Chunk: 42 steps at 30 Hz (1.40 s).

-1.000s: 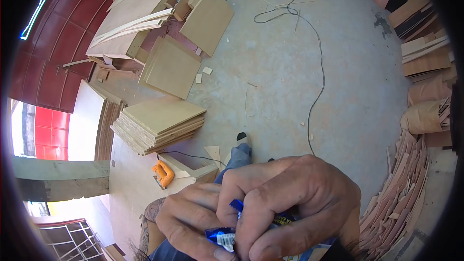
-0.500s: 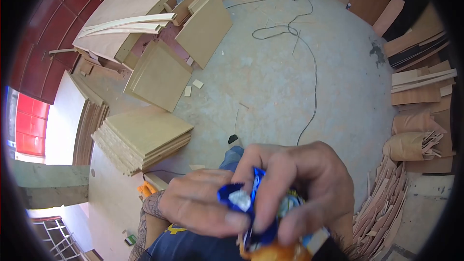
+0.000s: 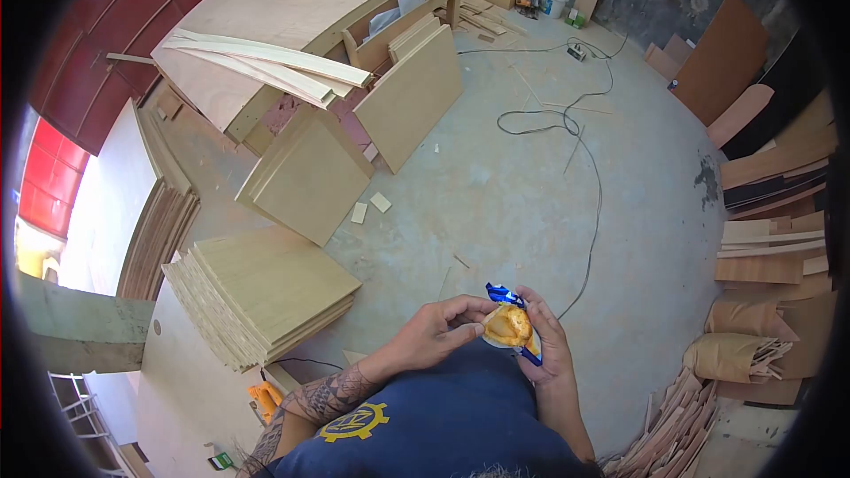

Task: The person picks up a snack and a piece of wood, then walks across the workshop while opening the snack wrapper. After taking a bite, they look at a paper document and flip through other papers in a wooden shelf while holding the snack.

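— What do we have in our hands?

— A pastry (image 3: 507, 326) in a blue wrapper (image 3: 501, 294). Our right hand (image 3: 549, 341) cups it from the right; our left hand (image 3: 440, 329) pinches its left edge with the fingertips (image 3: 475, 329).

— And around us?

— A concrete floor (image 3: 531, 204) with a black cable (image 3: 580, 146) running far across it. On the near left we see a stack of boards (image 3: 266, 288), farther off a leaning panel (image 3: 312, 175), and an orange tool (image 3: 263, 400) at the near left.

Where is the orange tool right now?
In the head view the orange tool lies low on the left, on the pale board below the plywood stack, beside the left forearm.
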### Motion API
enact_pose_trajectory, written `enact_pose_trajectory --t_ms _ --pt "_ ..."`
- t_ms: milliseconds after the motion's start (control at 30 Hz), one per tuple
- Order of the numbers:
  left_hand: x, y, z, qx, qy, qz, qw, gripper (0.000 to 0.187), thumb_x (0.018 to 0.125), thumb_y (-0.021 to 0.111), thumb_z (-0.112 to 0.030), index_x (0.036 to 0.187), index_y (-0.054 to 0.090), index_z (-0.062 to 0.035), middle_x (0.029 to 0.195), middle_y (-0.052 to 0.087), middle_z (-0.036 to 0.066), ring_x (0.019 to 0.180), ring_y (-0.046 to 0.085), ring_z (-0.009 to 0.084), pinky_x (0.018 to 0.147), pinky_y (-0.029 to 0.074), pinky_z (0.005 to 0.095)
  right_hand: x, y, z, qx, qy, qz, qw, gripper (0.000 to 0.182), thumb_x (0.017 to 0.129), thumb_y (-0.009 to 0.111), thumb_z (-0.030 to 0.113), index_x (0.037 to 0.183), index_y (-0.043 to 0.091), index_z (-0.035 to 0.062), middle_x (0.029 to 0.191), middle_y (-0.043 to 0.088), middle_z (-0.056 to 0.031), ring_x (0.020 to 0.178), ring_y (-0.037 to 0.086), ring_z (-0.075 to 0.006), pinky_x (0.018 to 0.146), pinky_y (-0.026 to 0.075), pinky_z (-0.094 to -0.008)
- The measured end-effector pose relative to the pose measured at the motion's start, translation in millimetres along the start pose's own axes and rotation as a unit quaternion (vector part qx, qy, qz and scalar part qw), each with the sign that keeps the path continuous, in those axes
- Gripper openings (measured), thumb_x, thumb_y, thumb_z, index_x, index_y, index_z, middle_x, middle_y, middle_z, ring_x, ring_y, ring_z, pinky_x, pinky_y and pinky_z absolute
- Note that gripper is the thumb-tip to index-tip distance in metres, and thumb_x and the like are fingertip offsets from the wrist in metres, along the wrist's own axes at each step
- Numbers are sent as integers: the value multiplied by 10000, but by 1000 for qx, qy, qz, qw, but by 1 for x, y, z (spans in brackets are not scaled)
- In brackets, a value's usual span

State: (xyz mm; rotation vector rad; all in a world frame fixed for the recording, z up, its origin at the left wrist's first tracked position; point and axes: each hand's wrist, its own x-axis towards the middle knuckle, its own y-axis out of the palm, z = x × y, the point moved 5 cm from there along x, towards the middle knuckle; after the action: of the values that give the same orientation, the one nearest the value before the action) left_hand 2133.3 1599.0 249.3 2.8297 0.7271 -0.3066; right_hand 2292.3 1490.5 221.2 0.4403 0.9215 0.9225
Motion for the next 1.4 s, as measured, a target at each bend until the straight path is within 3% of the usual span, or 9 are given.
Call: enact_pose_trajectory --t_ms 67,267,433,567,633,900,1033,1267,1400 --pt "14 -16 1 -17 -4 -22 1000 379 1032 636 -76 1398 591 9 1176 708 57 1085 654 100 946 537 278 25 0 2 16 19 -36 999 341 1047 655 262 1291 599 30 1215 689 -104 1101 686 -214 977 564 -371" --pt "64 -63 -17 -6 -9 -93 996 361 1034 630 -74 1379 597 24 1220 709 79 1124 663 126 977 540 289 115 4 7 80 127 15 989 418 1044 648 361 1328 608 56 1216 704 -98 1164 670 -233 1014 545 -412" --pt "128 -97 -24 8 15 -190 982 353 1032 633 -77 1372 607 15 1216 713 88 1122 668 141 969 544 302 206 27 40 122 209 83 967 403 1034 648 422 1267 638 93 1188 721 -89 1134 691 -240 991 561 -420" --pt "183 -123 -44 24 27 -271 962 335 1041 627 -94 1364 620 -4 1163 722 73 1088 672 135 956 541 305 280 33 68 90 321 167 928 399 1050 600 477 1261 642 141 1186 720 -69 1050 698 -214 849 582 -382" --pt "206 -136 -58 30 7 -289 957 331 1047 620 -103 1359 619 6 1138 723 68 1076 672 133 956 542 305 309 45 91 65 324 156 931 397 1063 571 489 1255 639 148 1177 720 -67 1023 696 -203 797 573 -350" --pt "280 -173 -98 26 -14 -409 912 321 1074 586 -137 1337 619 44 1093 739 91 1024 693 148 938 558 305 410 53 171 -49 283 123 950 370 1079 565 438 1230 610 103 1172 711 -82 1030 727 -232 830 604 -407" --pt "319 -178 -93 2 -12 -387 922 334 1088 567 -170 1341 618 41 1067 753 93 994 705 147 937 557 298 445 37 186 -18 277 96 956 378 1075 578 425 1228 615 82 1145 721 -87 1026 731 -232 849 600 -417" --pt "371 -229 -95 149 -101 -354 918 263 1095 561 -242 1054 657 0 877 741 56 850 698 121 804 554 292 494 15 197 42 269 -49 961 358 1013 667 476 1179 632 160 1086 721 -36 958 696 -197 727 536 -340" --pt "424 -278 -97 186 -107 -310 926 256 1089 570 -240 1007 652 -12 851 727 52 821 690 125 776 551 295 538 15 221 75 218 -32 973 298 1012 677 457 1169 648 205 1110 714 -17 971 680 -186 734 551 -350"
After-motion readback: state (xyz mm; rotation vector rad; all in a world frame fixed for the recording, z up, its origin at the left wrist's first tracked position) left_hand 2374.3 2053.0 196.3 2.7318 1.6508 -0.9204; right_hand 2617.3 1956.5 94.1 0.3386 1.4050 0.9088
